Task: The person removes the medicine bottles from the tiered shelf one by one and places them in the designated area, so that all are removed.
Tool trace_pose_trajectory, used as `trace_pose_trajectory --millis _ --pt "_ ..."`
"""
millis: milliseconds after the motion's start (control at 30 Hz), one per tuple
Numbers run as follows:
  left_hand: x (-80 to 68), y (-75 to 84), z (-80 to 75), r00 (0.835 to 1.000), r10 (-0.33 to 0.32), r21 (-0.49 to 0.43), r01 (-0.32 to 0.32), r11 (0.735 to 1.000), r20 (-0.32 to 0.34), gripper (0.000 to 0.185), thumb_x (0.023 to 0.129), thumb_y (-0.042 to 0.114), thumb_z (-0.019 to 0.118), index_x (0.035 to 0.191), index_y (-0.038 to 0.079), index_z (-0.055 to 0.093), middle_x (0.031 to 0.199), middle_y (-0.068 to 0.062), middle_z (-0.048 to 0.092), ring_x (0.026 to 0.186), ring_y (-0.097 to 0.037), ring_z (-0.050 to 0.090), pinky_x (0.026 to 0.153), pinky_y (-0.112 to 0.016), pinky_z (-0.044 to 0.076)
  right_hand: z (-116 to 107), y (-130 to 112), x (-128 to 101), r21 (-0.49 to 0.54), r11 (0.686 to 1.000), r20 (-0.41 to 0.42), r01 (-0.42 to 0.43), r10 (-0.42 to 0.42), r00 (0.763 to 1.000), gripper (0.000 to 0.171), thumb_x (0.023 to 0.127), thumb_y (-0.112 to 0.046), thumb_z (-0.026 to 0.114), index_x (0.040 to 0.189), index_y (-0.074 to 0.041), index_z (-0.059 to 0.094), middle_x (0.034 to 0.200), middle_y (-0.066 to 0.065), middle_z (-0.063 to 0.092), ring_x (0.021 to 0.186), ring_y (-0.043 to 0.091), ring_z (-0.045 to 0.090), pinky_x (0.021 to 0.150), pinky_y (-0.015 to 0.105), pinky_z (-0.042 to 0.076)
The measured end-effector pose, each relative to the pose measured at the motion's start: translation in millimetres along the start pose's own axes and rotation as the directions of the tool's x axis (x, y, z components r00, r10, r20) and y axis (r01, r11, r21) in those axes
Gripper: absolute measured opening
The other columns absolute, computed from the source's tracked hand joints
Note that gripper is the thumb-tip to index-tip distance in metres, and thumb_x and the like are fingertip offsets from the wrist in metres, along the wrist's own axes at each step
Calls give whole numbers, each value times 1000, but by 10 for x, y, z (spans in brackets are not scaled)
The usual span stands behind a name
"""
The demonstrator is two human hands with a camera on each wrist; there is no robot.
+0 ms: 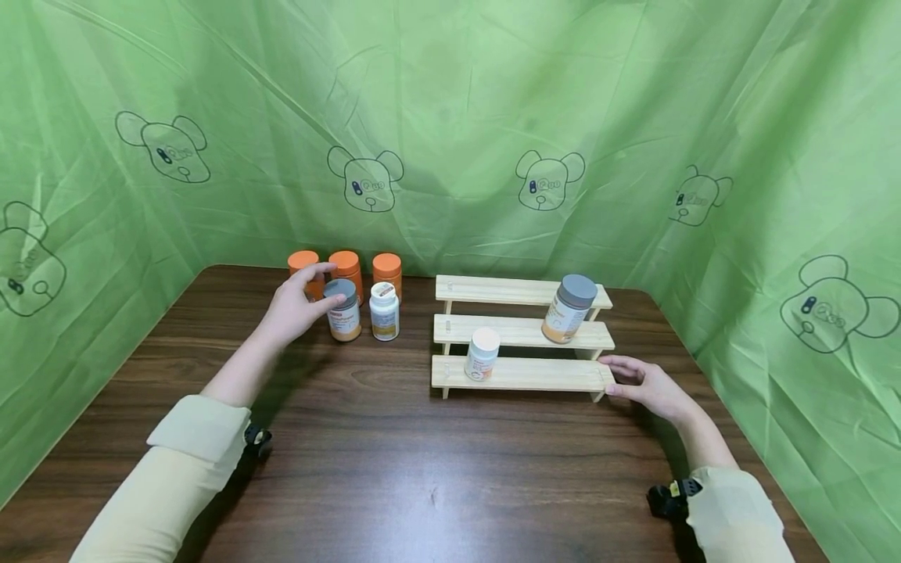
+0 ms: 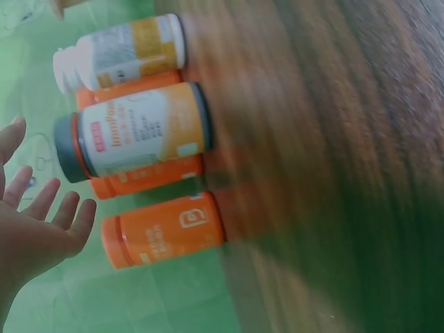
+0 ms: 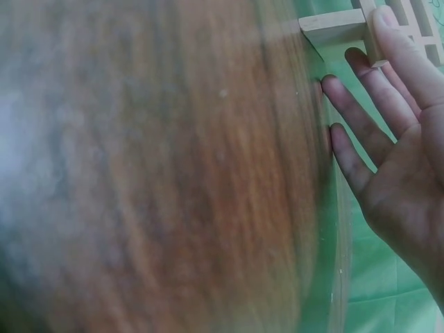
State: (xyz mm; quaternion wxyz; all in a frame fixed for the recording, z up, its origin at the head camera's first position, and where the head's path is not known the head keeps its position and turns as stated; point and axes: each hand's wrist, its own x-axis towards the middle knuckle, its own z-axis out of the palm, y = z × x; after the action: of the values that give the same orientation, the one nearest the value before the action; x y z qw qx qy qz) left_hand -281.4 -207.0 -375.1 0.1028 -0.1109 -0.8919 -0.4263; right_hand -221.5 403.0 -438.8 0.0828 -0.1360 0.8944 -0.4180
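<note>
My left hand [image 1: 299, 305], fingers spread and thumb apart, hovers at the grey-capped supplement bottle [image 1: 345, 322]. In the left wrist view a gap shows between its fingers and the grey cap. A small white bottle [image 1: 385, 317] stands just right of that bottle. At the three-tier wooden display stand [image 1: 524, 374], my right hand [image 1: 653, 389] holds the right end of the lowest step, thumb in front and fingers behind. Another grey-capped bottle [image 1: 565, 313] stands on the middle step, towards the right. Towards the left of the lowest step is a white bottle [image 1: 482, 356].
Three orange bottles [image 1: 388, 270] stand in a row behind the left group, partly covered by my left hand and the front bottles. Green curtain [image 1: 457, 117] with mouse drawings hangs close around the dark wooden table [image 1: 422, 469].
</note>
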Motion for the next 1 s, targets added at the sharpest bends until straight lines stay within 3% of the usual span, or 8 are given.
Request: trace_pose_trajectory --millis 333,700,1000 --pt "-56 318 -26 999 30 -57 -30 998 -12 62 86 33 70 138 12 45 139 -12 48 130 -28 40 106 -53 30 1 14 12 10 1000 -9 2 -2 1000 56 84 -21 72 133 -5 51 129 22 54 107 -9 52 84 11 44" --pt "-99 625 50 996 44 -154 -56 986 -79 56 85 36 70 133 17 50 135 -7 52 125 -22 45 99 -48 40 -11 21 12 19 1000 2 -3 3 1000 56 85 -23 72 134 -7 50 131 19 55 108 -10 51 85 10 43" --pt "-101 924 94 993 41 -204 -62 977 -107 55 84 40 69 133 21 51 134 2 52 125 -16 43 99 -46 39 -7 41 13 23 1000 5 -10 10 1000 56 85 -22 71 134 -7 50 131 19 55 108 -10 51 85 11 43"
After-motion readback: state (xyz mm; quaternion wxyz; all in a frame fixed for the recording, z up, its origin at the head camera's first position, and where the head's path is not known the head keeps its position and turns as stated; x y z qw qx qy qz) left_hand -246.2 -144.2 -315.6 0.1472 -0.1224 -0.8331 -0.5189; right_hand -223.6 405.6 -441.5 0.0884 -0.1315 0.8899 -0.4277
